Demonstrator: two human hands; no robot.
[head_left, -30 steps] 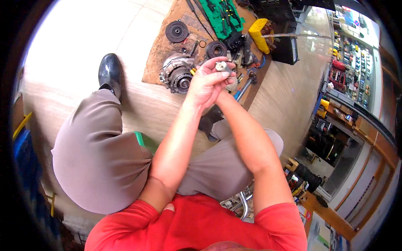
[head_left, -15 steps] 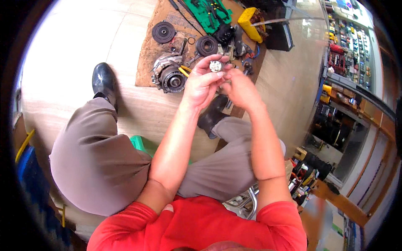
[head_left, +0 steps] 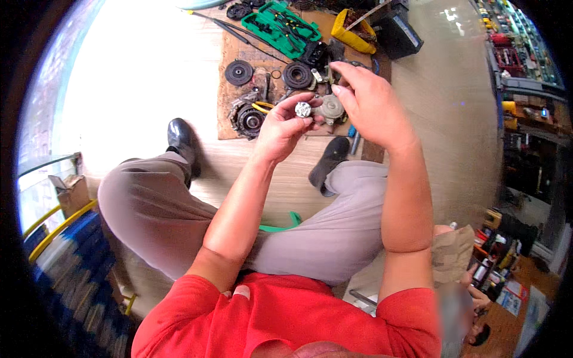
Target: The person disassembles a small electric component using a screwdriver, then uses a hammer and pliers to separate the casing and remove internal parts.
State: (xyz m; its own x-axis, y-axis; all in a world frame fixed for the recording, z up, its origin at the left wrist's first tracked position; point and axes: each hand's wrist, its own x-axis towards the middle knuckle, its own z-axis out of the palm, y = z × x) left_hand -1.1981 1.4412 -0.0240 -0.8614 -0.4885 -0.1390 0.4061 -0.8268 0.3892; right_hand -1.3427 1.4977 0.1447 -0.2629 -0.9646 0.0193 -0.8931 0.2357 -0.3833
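Note:
My left hand [head_left: 283, 129] grips a small round silver metal part [head_left: 302, 110] between thumb and fingers, its patterned face turned up. My right hand [head_left: 373, 106] is held apart from it, to the right and a little farther off. Its thumb and fingers are spread, and I see nothing clearly between them. Beyond the hands, on a brown board [head_left: 230, 52], lie a greasy grey machine body with a round pulley [head_left: 250, 122], a black grooved disc [head_left: 239, 73] and a thick black ring-shaped pulley [head_left: 297, 76]. A round grey metal housing [head_left: 330, 109] shows between the hands.
Farther back are a green tool case [head_left: 283, 28] with black tools, a yellow container [head_left: 352, 34] and a black box [head_left: 397, 37]. A blue-handled tool [head_left: 354, 141] lies near my right shoe [head_left: 330, 164]. Cluttered shelves [head_left: 510, 59] stand to the right.
My right hand has come away from the small metal part and moved right, its fingers now spread. The left hand keeps hold of the part. The view has shifted.

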